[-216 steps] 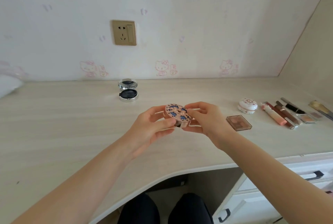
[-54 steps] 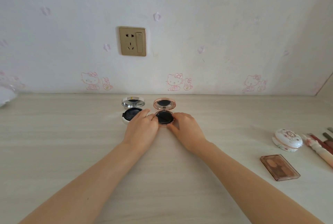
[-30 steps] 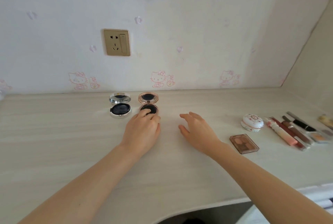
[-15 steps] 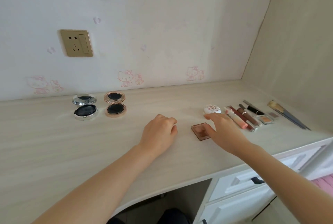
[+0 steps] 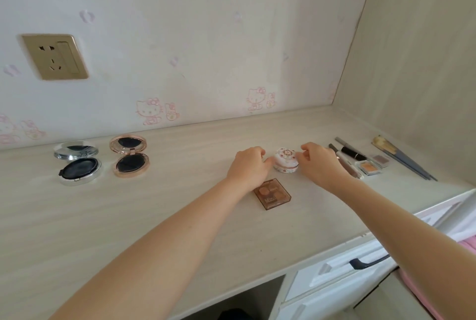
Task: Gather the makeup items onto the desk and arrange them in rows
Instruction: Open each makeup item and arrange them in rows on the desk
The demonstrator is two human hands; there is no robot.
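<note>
Head view: silver cushion compact (image 5: 77, 170) and rose-gold cushion compact (image 5: 130, 160) lie open side by side at nine o'clock on the desk (image 5: 154, 216), so a row is started. The white floral jar (image 5: 286, 161), the eyeshadow palette (image 5: 273, 193) at its six o'clock and the lip sticks (image 5: 346, 162) at three o'clock look unsorted. Left hand (image 5: 247, 167) and right hand (image 5: 319, 165) flank the jar, fingers curled, grasp cannot be told; half a second ago the right was over the palette and the left lay apart.
</note>
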